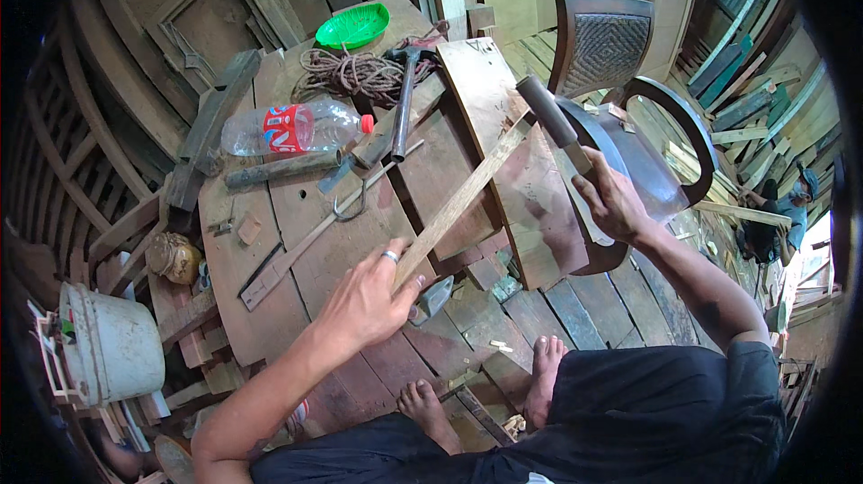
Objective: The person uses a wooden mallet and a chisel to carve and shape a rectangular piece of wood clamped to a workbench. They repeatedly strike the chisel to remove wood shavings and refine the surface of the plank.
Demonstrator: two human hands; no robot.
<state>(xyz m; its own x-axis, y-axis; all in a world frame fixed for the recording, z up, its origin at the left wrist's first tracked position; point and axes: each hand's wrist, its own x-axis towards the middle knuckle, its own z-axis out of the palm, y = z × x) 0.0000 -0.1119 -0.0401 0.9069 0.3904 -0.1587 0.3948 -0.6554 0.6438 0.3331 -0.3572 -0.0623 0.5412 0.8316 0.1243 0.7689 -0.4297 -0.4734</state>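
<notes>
My left hand (364, 295) is closed round the near end of a narrow wooden strip (463, 205), which slants up and away to the right. Its far end reaches the pale board (530, 187) lying on the workbench. In my right hand (613, 196) is a tool with a dark grey cylindrical head (547, 111) and a short wooden grip; its exact kind I cannot make out. The dark head hangs just beside the strip's far end; whether they touch I cannot tell. A claw hammer (406, 106) lies on the bench left of the board.
Rope (352, 78), a green basket (352, 26), a plastic bottle (297, 128), a dark pipe (283, 169) and a metal hook (352, 205) lie on the bench. A wooden armchair (600, 39) stands at right. A white bucket (112, 345) is at left. Another person (791, 210) sits far right.
</notes>
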